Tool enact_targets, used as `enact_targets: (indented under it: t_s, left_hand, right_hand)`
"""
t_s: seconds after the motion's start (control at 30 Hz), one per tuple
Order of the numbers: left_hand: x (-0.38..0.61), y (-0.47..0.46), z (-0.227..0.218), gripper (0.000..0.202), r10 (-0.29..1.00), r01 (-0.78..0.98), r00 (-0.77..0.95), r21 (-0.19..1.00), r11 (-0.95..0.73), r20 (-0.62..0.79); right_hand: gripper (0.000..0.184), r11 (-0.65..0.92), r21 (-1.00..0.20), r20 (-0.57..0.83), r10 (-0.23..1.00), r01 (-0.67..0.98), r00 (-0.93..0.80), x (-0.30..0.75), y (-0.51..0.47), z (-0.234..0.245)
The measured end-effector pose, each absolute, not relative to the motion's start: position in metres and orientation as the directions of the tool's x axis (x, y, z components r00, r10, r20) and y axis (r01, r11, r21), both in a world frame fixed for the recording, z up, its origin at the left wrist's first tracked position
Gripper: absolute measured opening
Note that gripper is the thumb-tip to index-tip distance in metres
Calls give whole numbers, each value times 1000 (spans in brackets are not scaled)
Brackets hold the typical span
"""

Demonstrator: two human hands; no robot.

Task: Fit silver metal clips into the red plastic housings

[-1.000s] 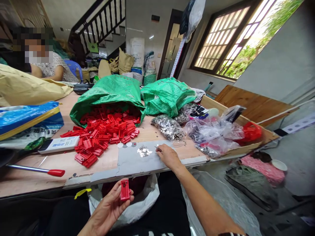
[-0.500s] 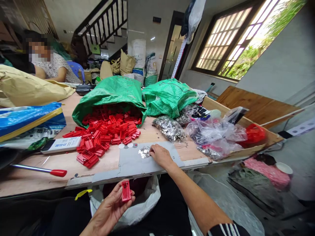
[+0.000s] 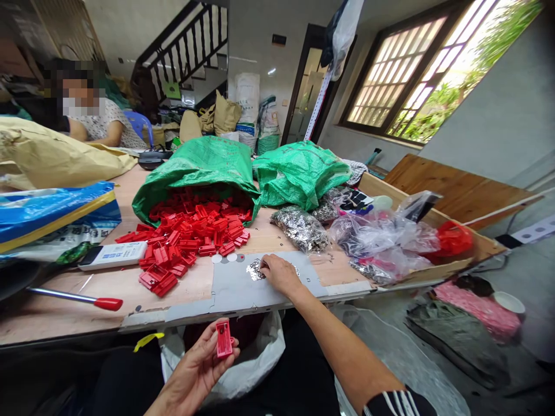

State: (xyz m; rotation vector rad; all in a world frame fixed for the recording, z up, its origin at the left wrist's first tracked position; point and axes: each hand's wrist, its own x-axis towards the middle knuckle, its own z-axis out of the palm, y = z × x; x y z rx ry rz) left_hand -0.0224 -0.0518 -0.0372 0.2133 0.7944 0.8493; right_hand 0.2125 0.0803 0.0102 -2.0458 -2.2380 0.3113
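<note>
Pale desk (image 3: pixel 125 188) is carrying a gray mat (image 3: pixel 243 292) and red cases (image 3: pixel 195 234) heaped at a green sack (image 3: pixel 197 162). Left hand (image 3: pixel 195 361) is holding one case (image 3: pixel 224 341) in front of the desk edge: oblong, red, hollow face showing, dark bit (image 3: pixel 224 330) inside, loop (image 3: pixel 233 341) on one side; grip is pinching it thumb-to-fingers. Right hand (image 3: pixel 281 274) is sitting at shiny metal bits (image 3: pixel 254 270); fingertips hidden, can't tell grip.

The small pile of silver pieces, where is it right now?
In the head view, the silver pile lies a little below center on the gray sheet, by the right hand and right of the heaped red parts.
</note>
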Motion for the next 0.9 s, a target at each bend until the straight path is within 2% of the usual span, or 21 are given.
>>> enact_targets:
  t_s: [0.4,0.67,0.9]
  left_hand:
    - [-21,-51,-38,64,746,-593,405,469,655,-529]
    - [-24,-48,-31,65,759,-623,370,463,631,-536]
    - [-24,-41,-23,60,763,-637,344,462,618,-547]
  right_hand:
    - [15,101,-246,-34,993,964,-113,204,83,11]
    - [9,113,-265,-44,991,958,-129,209,84,11]
    - [15,91,-281,-55,992,955,-111,216,80,14]
